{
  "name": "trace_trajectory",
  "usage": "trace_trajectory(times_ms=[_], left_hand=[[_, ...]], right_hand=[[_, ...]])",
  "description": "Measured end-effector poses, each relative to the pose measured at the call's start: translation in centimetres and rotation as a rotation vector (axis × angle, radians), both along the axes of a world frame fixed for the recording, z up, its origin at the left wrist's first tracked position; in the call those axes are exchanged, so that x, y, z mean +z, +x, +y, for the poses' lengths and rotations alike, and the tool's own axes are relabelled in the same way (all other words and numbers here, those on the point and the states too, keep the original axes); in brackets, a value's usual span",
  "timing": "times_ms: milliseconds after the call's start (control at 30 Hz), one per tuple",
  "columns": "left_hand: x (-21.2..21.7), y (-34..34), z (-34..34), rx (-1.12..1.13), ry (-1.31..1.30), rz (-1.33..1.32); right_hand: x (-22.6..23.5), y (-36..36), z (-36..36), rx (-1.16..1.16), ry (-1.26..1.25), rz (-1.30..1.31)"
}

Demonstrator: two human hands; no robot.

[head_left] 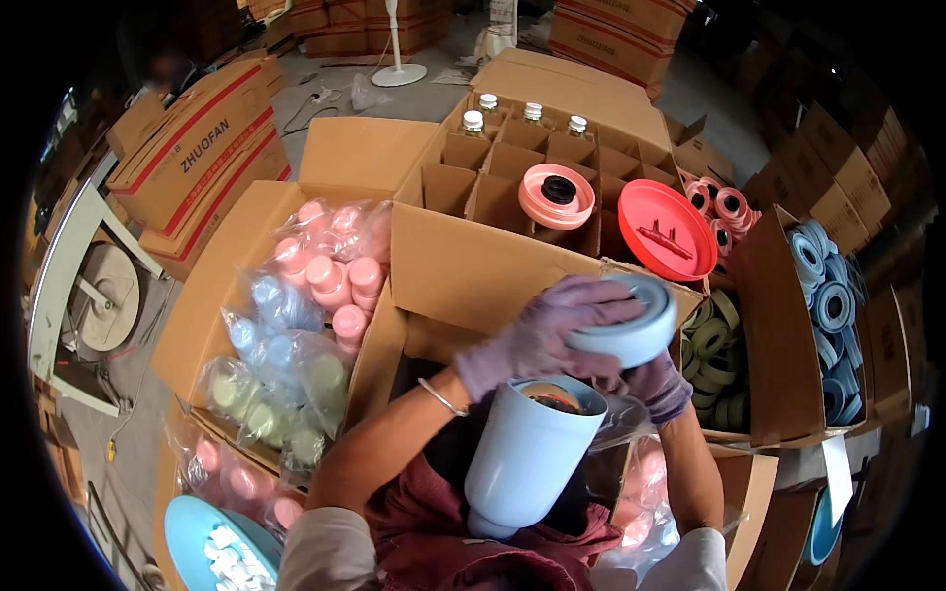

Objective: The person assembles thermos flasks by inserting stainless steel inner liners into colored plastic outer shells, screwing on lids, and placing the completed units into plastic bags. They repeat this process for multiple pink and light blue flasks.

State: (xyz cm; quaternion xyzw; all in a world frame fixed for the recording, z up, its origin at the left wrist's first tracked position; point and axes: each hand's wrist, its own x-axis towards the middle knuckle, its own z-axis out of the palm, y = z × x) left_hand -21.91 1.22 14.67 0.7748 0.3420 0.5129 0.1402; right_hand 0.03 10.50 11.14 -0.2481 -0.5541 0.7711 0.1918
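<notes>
My left hand (537,330), in a purple-grey glove, grips a light-blue ring-shaped plastic collar (645,325) from the left, fingers over its top. Beneath the collar's right side, my right hand (662,388), gloved alike, curls against its lower edge; its fingertips are partly hidden. Below both hands a light-blue bottle-shaped plastic shell (532,458) leans in my lap, wide mouth up and narrow neck down. Something shiny, probably glass, shows inside its mouth. Clear plastic film (621,422) lies by my right hand.
Ahead stands a divided carton (483,246) with white-capped bottles, a pink collar (557,197) and a red dish (668,231). Bagged pink, blue and green shells fill the left carton (227,197). Green rings (711,345) and blue rings (836,307) lie right. A blue basin (187,532) holds white pieces.
</notes>
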Motion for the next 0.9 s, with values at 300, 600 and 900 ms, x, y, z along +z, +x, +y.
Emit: trace_trajectory(times_ms=[300,600,900], left_hand=[[-4.3,-4.7,-4.3,-0.367,-0.680,-0.270],[-3.5,-3.1,-2.7,-0.497,-0.514,-0.057],[-1.5,0.1,-7.9,0.005,-0.449,0.271]], right_hand=[[-0.7,-1.2,-4.8,-0.211,0.373,-0.088],[-0.5,0.1,-8.8,-0.376,0.336,-0.119],[-5.8,-1.4,-7.4,-0.149,0.132,0.215]])
